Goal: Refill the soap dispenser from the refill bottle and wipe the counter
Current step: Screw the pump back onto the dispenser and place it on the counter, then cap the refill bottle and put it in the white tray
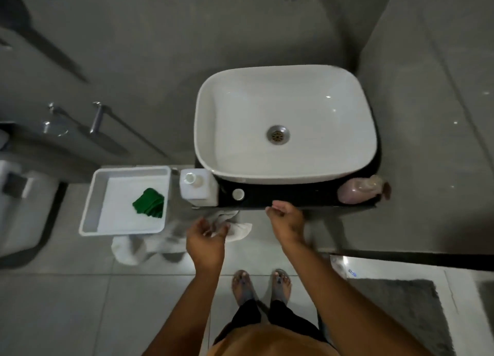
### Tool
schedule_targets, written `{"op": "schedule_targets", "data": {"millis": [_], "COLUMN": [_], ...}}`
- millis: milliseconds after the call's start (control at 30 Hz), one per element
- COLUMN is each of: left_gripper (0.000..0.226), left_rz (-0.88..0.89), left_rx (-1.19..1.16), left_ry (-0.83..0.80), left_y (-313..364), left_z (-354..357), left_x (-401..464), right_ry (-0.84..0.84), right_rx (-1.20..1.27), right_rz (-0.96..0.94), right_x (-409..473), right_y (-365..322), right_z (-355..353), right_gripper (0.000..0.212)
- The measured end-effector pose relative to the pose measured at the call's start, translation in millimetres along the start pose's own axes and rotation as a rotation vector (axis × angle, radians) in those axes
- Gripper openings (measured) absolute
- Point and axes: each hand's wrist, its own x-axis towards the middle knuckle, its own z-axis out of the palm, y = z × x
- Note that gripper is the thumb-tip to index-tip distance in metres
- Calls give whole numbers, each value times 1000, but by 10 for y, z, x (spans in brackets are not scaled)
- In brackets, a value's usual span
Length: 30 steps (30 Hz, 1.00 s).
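A white square bottle (199, 187) stands uncapped at the left end of the black counter (294, 198). A round white cap (238, 194) lies just right of it. At the counter's right end a pinkish soap bottle (359, 188) lies on its side. My left hand (205, 238) is below the counter's front edge, its fingers curled on a crumpled white cloth (238, 228). My right hand (286, 219) hovers at the front edge with loosely curled fingers and holds nothing.
A white basin (213, 152) fills most of the counter. To the left, a white tray (91, 203) holds a folded green cloth (149, 203), with a white towel (128, 249) hanging beneath it. A grey mat (401, 302) lies on the tiled floor at right.
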Motion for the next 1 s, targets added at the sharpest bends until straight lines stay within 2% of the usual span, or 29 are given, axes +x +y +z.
{"op": "schedule_targets", "data": {"millis": [67,133,233,333,400,467,600,700,733,833,1000], "left_gripper": [70,80,91,94,93,91,76,78,79,79,80], "left_rz": [102,226,420,543,549,498,470,465,471,525,657], "left_rx": [37,78,181,178,151,144,115,52,35,33,122], "left_ry": [41,1,-156,-382,-490,-538,-558,-546,-543,-549,-607], "left_y": [79,180,322,473,551,591,592,599,614,698,996], "left_z": [-133,-238,-386,-487,-483,-454,-480,-551,-583,-667,-701], "left_x": [170,378,751,1040,1145,1213,1243,1133,1075,905,657], "right_ry": [-60,-59,-26,4,16,23,5,-83,-125,-235,-349], "right_rx": [-132,-253,-353,-402,-422,-455,-429,-383,-359,-353,-419], "right_rz": [-73,-124,-157,-126,-116,-130,-147,-257,-290,-414,-691], "right_x": [-8,4,59,116,137,157,81,-138,-234,-470,-686], "right_y": [-92,-153,-210,-257,-266,-257,-316,-423,-492,-825,-1680], "right_z": [288,475,648,764,813,827,799,708,638,341,-194], "right_gripper": [33,41,51,56,52,40,25,17,18,40,39]}}
